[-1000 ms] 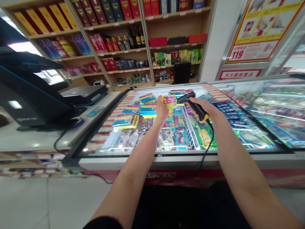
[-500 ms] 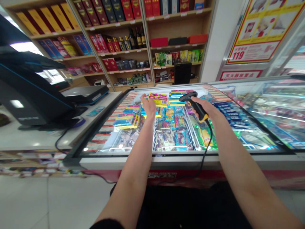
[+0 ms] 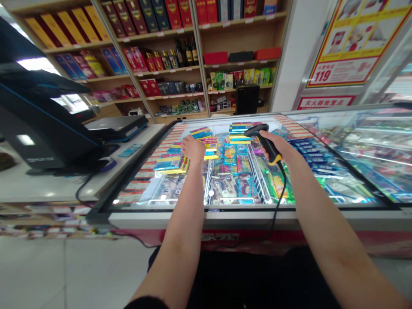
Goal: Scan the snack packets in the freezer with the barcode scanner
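Observation:
My right hand (image 3: 273, 146) is wrapped round a black and yellow barcode scanner (image 3: 272, 150), with its cable hanging down over the freezer edge. My left hand (image 3: 193, 149) is above the freezer's glass top among flat yellow and blue packs, its fingers partly hidden. Just right of it lies a yellow and pink pack (image 3: 211, 142) on the middle stack. Another stack of blue and yellow packs (image 3: 170, 163) sits to its lower left. A further stack (image 3: 240, 128) lies close to the scanner's head.
Under the glass, the chest freezer (image 3: 238, 215) holds bagged goods in wire baskets. On the left counter (image 3: 128, 171) stand a black machine (image 3: 48, 128) and a flat scale (image 3: 116, 126). Shelves (image 3: 172, 71) of boxes and bottles are behind.
My left hand has moved slightly left and down, off the yellow and pink pack, which now lies on the middle stack. My right hand and the scanner have barely moved.

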`<state>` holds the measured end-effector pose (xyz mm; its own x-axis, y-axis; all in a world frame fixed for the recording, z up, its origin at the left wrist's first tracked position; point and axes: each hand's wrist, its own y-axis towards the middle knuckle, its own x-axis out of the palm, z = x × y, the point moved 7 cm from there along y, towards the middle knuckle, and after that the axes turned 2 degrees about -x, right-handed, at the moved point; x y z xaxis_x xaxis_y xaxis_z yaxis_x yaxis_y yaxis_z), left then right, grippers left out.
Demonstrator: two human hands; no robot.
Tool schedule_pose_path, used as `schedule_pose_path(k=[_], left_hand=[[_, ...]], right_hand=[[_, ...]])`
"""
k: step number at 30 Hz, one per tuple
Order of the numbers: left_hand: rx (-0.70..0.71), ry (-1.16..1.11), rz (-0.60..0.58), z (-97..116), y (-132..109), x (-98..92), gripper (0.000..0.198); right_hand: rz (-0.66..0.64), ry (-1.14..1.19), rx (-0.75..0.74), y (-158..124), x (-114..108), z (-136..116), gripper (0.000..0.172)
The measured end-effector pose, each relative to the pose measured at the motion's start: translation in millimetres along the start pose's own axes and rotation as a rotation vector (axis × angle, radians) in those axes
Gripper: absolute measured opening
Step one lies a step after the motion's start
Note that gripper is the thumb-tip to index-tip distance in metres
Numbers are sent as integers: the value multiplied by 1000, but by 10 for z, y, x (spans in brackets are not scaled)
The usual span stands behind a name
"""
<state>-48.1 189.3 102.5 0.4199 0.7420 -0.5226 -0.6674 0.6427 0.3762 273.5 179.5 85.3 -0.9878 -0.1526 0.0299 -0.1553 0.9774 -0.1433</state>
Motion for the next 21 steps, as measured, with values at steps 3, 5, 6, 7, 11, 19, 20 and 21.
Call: schedule_pose_path(k=[3, 5, 6, 7, 11, 19, 20, 21], left_hand=[[63, -64, 1, 119, -51, -11, 43], [177, -185, -4, 272, -132, 22, 45], [254, -254, -26, 365, -200, 67, 44], [322, -319, -57, 451, -283, 132, 43], [465, -442, -285, 687, -658, 569, 45], [106, -388, -518, 568, -702, 1216, 66], [79, -404, -554, 558, -695, 1265, 66], [57, -421, -583, 552, -690, 1307, 66]], right_hand=[[20, 32, -15, 12, -9, -10, 35], [45, 59, -44, 31, -20, -24, 33], [62, 73, -62, 45, -29, -30, 32], [84, 87, -83, 62, -42, -33, 29], [184, 147, -133, 145, -94, 6, 18], [277, 376, -160, 346, -31, 198, 11], [312, 419, -171, 377, -44, 230, 12], [325, 453, -180, 415, -44, 259, 14]])
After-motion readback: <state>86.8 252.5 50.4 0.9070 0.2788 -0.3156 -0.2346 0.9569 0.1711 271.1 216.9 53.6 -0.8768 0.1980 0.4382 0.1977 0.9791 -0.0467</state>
